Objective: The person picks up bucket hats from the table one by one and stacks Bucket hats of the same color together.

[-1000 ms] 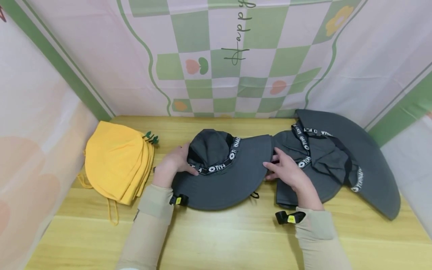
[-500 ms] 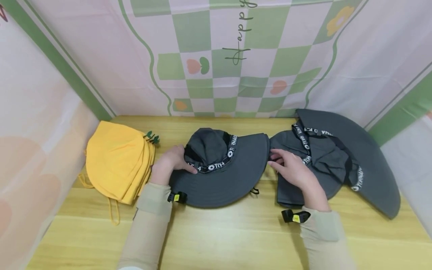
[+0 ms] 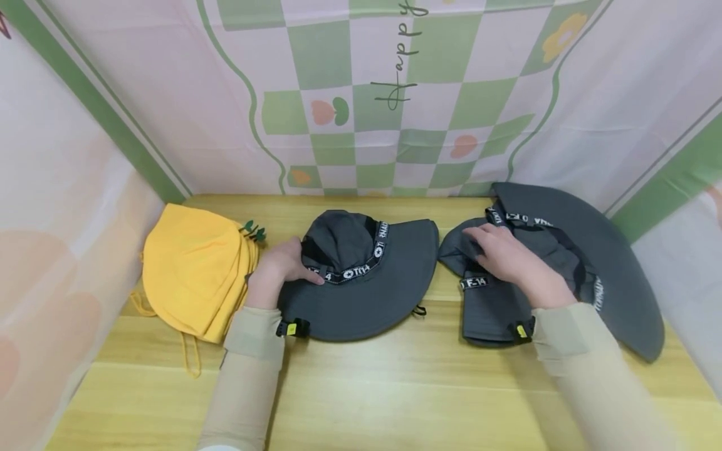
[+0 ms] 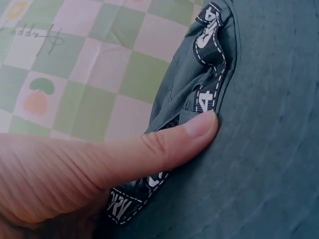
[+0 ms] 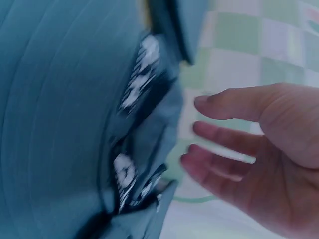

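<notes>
A dark grey wide-brimmed sun hat [image 3: 372, 307] with a black lettered band lies in the middle of the table. My left hand [image 3: 276, 266] grips its left side, the thumb [image 4: 164, 149] lying across the band and brim; the other fingers are hidden in the left wrist view. Over more dark grey sun hats [image 3: 491, 313], crumpled and overlapping at the right, hovers my right hand [image 3: 504, 257]. In the right wrist view that hand has its fingers [image 5: 219, 172] loosely bent and apart from the thumb, with nothing between them.
A stack of yellow hats [image 3: 192, 269] with hanging cords and a small green leaf ornament [image 3: 252, 231] sits at the left. Behind the wooden table [image 3: 361, 388] hangs a printed checked curtain [image 3: 321, 56]; cloth also closes off both sides.
My right hand has left the middle hat's brim and moved right and back over the right-hand hats. The middle hat has shifted slightly left and back with my left hand.
</notes>
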The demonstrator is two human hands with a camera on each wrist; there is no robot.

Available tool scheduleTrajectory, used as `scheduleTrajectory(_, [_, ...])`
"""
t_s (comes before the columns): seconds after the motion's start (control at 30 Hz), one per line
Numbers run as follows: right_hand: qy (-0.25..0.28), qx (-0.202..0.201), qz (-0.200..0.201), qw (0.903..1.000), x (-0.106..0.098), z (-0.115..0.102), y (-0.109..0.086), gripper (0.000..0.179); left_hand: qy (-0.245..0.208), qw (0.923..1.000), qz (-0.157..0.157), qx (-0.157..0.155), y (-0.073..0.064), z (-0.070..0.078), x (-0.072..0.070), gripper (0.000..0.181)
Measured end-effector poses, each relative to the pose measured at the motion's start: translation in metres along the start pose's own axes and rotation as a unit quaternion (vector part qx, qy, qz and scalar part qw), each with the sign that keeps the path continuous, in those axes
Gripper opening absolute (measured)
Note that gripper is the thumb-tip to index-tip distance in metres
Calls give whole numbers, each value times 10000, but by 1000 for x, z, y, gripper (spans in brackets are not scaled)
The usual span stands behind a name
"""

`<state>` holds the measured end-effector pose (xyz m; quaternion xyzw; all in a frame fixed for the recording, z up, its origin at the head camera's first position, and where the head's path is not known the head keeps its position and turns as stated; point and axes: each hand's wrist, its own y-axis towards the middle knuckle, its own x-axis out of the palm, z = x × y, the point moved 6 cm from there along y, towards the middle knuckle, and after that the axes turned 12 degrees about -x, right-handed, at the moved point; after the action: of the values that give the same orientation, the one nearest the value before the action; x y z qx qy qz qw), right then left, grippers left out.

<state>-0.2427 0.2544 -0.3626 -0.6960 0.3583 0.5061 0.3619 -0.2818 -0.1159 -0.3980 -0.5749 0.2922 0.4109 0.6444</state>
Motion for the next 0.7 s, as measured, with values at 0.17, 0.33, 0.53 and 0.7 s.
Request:
scheduleTrajectory(0.17, [-330,81,-157,9993,6,18,12,62,-132,9998,117,-76,-1,-1,-3,109])
scheduleTrajectory(0.33, [-538,-9,-284,9981,12,28,22,68,-165,9995,231,-120,0,0,-4,106])
scheduleTrajectory(0.53, [-683,-98,-350,9970,19,31,31,66,-233,9994,224,-136,-2,0,-5,99])
scheduleTrajectory(0.7, [-1037,-92,-301,9941,24,29,36,60,-313,9992,217,-84,-2,0,-7,100])
